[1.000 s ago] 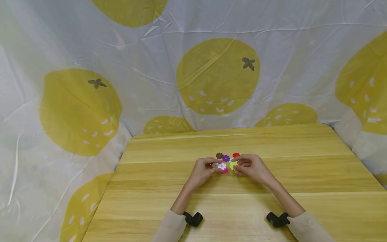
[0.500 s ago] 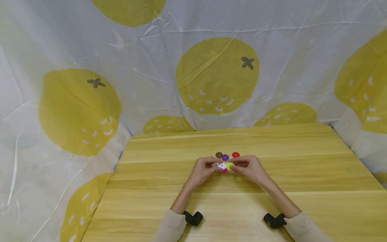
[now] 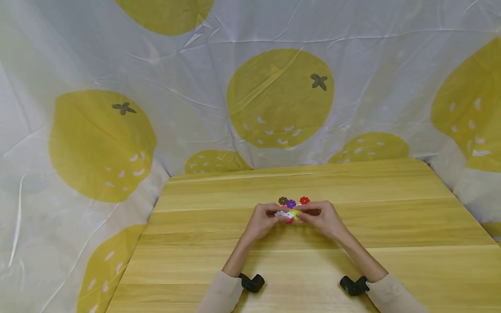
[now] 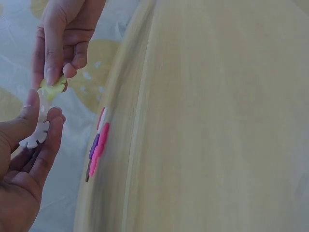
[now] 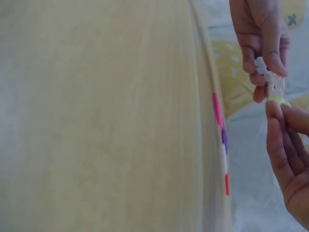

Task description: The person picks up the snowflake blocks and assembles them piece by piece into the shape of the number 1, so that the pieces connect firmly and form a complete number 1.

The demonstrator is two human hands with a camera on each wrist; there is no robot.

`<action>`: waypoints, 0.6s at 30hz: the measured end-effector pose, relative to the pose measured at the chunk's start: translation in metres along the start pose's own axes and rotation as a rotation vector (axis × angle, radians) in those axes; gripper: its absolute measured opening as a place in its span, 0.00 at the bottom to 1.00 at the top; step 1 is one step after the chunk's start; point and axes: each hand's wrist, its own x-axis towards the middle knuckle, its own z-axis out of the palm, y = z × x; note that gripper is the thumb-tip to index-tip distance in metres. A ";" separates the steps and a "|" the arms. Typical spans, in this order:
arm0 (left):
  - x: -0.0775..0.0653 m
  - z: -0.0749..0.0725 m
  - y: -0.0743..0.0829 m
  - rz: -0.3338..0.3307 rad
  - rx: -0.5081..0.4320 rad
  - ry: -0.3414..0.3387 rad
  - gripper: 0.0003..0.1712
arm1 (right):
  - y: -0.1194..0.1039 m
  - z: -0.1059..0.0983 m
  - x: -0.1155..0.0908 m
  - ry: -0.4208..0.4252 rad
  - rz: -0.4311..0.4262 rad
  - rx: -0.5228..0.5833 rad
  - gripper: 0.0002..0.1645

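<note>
Yellow disc [image 4: 56,88] is above the tabletop [image 3: 313,278], pinched by the right hand [image 3: 325,217], apparently touching the white discs [image 4: 35,137] pinched by the left hand [image 3: 261,221]. Joining appears in hand; the next move likely calls for aligning slots and pressing together.

Fingers [image 3: 311,207] pinching notched discs [image 3: 289,214], wooden table [image 3: 297,269]

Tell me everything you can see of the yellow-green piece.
The yellow-green piece is a small, thin, flat disc with a notched, petal-like rim, apparently plastic. The right hand pinches it between thumb and finger, hiding part of it, and holds it off the table. Its edge meets a white piece held in the left hand; whether their notches interlock, I can't tell. No damage is discernible at this size.
</note>
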 end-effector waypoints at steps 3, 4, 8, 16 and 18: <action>0.002 0.002 -0.002 -0.018 -0.022 0.000 0.09 | 0.001 -0.001 0.000 -0.001 -0.001 0.018 0.12; 0.002 0.003 -0.002 -0.023 -0.027 -0.001 0.09 | 0.002 -0.002 0.000 -0.003 -0.003 0.028 0.12; 0.004 0.004 -0.002 -0.039 -0.039 -0.021 0.10 | 0.006 -0.003 -0.001 -0.012 -0.023 0.031 0.13; 0.004 0.002 0.000 -0.044 -0.055 -0.023 0.10 | 0.004 -0.004 0.000 -0.021 0.024 0.034 0.15; 0.003 0.001 0.000 -0.049 -0.055 -0.025 0.10 | 0.004 -0.005 0.000 -0.029 0.032 0.018 0.17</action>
